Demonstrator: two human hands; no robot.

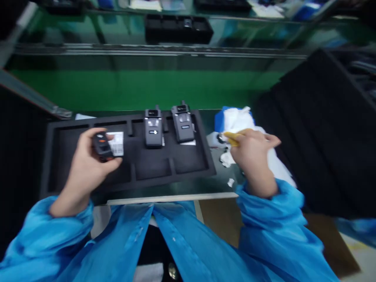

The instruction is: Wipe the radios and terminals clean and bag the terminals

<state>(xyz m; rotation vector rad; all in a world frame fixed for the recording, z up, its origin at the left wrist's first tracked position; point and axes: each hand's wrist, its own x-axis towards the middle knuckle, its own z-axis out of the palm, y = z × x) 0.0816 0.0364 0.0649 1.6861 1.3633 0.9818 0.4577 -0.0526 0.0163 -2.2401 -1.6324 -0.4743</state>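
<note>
My left hand (pixel 88 158) is closed around a black handheld radio (pixel 102 145) with orange marks, its end turned up, over the left part of a black foam tray (pixel 138 181). A white printed label (pixel 118 143) lies just beside it. In the tray's upper compartments rest two dark radios, one in the middle (pixel 153 129) and one to its right (pixel 182 123). To the right of the tray, my right hand (pixel 251 150) grips a small yellow item (pixel 232 138), blurred, whose kind I cannot make out. Its tip is by a small round dark-and-silver thing (pixel 221 138).
A blue box with white tissue (pixel 238 119) stands behind my right hand. Crumpled white scraps (pixel 226 158) lie on the bench near it. Large black foam sheets (pixel 317 137) lean at the right. Behind, a glass shelf carries another black tray (pixel 179 30).
</note>
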